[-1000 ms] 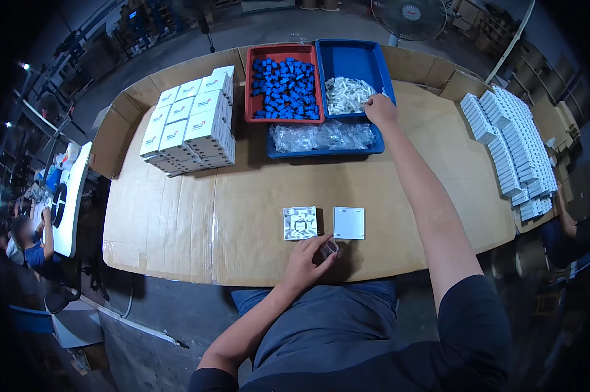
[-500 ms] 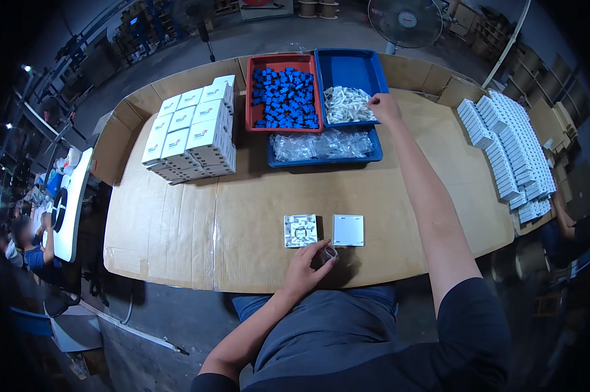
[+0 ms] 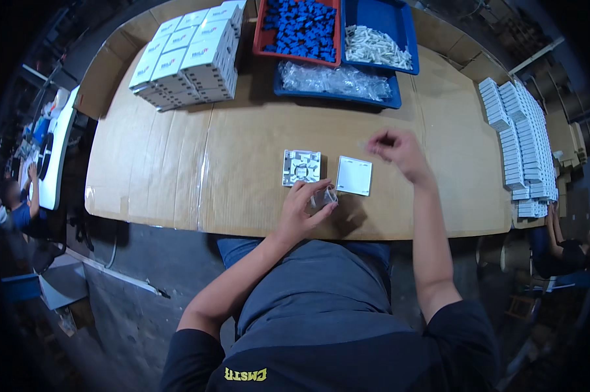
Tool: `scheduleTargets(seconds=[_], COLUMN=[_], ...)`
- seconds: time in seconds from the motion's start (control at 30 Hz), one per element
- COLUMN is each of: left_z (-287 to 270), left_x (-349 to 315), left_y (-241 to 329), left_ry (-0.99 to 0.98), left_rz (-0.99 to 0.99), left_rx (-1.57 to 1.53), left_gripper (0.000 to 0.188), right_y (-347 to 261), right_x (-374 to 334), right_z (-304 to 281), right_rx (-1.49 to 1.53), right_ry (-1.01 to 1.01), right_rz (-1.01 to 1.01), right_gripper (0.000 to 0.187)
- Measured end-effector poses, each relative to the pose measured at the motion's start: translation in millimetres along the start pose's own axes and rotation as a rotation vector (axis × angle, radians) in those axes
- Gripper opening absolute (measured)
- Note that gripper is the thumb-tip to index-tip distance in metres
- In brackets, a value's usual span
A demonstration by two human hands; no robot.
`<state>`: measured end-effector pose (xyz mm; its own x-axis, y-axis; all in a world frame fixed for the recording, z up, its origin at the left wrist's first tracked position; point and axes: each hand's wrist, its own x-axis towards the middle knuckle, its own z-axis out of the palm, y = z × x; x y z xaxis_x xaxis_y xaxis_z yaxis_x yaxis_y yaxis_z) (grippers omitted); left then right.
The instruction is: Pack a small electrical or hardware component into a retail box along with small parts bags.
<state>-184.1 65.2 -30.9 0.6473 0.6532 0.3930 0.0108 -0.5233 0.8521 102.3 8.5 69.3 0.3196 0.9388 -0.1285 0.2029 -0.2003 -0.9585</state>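
My left hand (image 3: 303, 208) holds a small clear plastic bag (image 3: 326, 197) at the near edge of the cardboard-covered table (image 3: 177, 170). Just beyond it lie two white square parts: an open base with ribs inside (image 3: 301, 167) and a plain flat cover (image 3: 354, 175). My right hand (image 3: 397, 150) hovers above the table right of the cover, fingertips pinched together on something too small to make out.
At the far edge stand a red bin of blue parts (image 3: 301, 29), a blue bin of small white parts (image 3: 381, 40) and a blue tray with clear bags (image 3: 334, 81). Stacked white boxes (image 3: 187, 59) sit far left. Rows of white plates (image 3: 520, 137) line the right side.
My right hand has drawn back from the blue bin of white parts to just above the table near the flat cover. The left hand stays at the near edge with the bag.
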Motion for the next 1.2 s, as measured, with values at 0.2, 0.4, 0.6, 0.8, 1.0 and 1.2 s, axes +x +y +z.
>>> scheduleTargets(seconds=[0.2,0.4,0.6,0.8,1.0,1.2], left_z=[-3.0,0.3,3.4,3.4,5.0,7.2], left_x=[-5.4,-9.4,-10.0,-9.9,-9.7,-9.7], left_y=[7.2,1.7,-2.8,-3.3,-4.2,-6.0], left_ry=[-0.071,-0.088,-0.06,-0.073,-0.075,-0.06], left_rz=[-0.099,-0.034,-0.043,-0.029,-0.029,-0.011], left_rx=[-0.018,0.022,0.034,0.047,0.051,0.073], left_gripper=[0.055,0.055,0.058,0.062,0.056,0.054], right_y=[37.6,29.1,32.0,43.5,41.9,33.7], right_x=[-48.4,-47.5,-44.2,-47.5,-53.3,-61.0], right_z=[50.2,73.0,81.6,80.4,84.7,90.1], right_rx=[0.065,0.003,-0.227,-0.224,-0.181,-0.372], right_ry=[-0.317,-0.32,-0.285,-0.324,-0.29,-0.281], right_rz=[0.083,0.11,-0.01,-0.071,-0.066,-0.122], right_gripper=[0.008,0.01,0.015,0.017,0.026,0.03])
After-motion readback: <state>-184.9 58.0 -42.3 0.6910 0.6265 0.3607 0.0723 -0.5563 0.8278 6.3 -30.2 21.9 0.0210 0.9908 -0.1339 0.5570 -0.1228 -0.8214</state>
